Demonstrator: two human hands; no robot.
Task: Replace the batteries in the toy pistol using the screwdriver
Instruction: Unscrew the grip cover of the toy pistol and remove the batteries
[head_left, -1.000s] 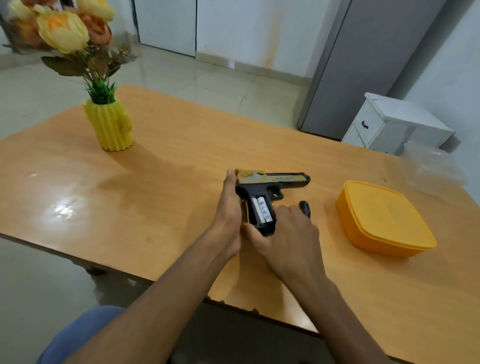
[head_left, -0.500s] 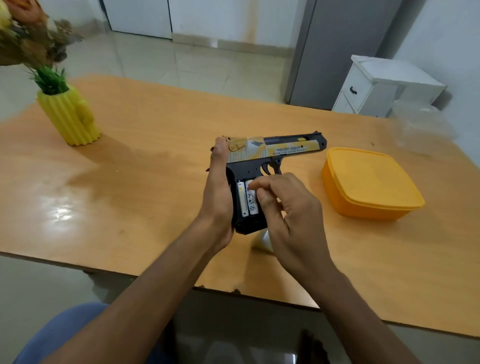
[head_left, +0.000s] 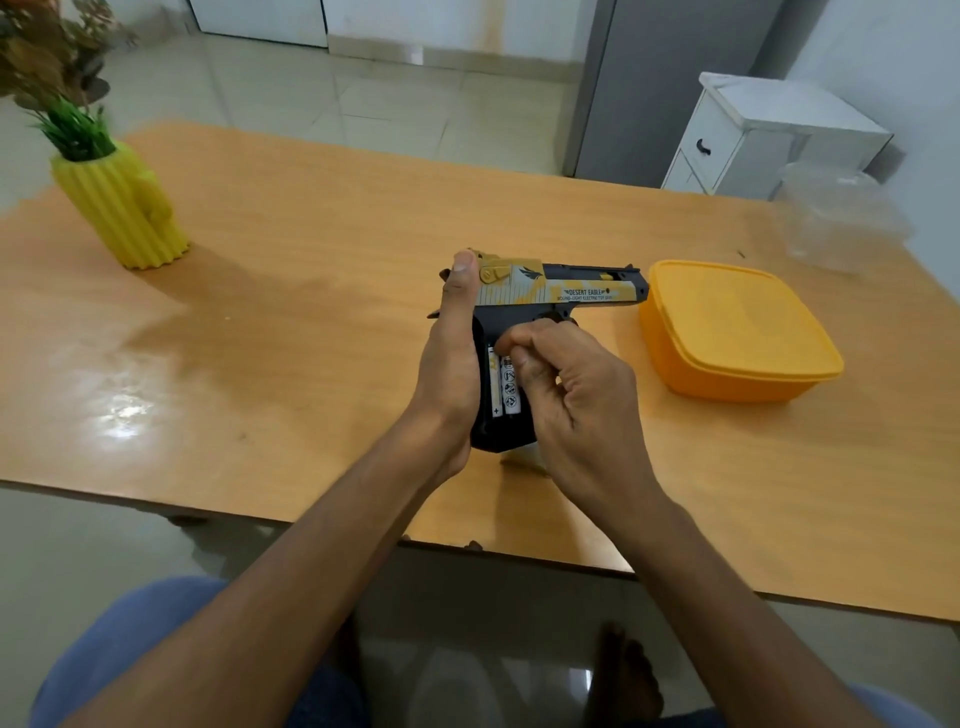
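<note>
— Grip?
— L hand (head_left: 451, 364) wrapped round toy pistol (head_left: 558, 288), held above table (head_left: 311, 312) mid, near front edge. R hand (head_left: 566, 395) fingertips (head_left: 511, 345) pinched tog. on batteries (head_left: 503, 384) in handle.

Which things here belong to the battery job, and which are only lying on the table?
For the job:
- toy pistol, held by the left hand
- two batteries in the open grip
- right hand, fingertips at the batteries

Lying about:
- yellow vase
- orange lidded box
- clear container
</note>
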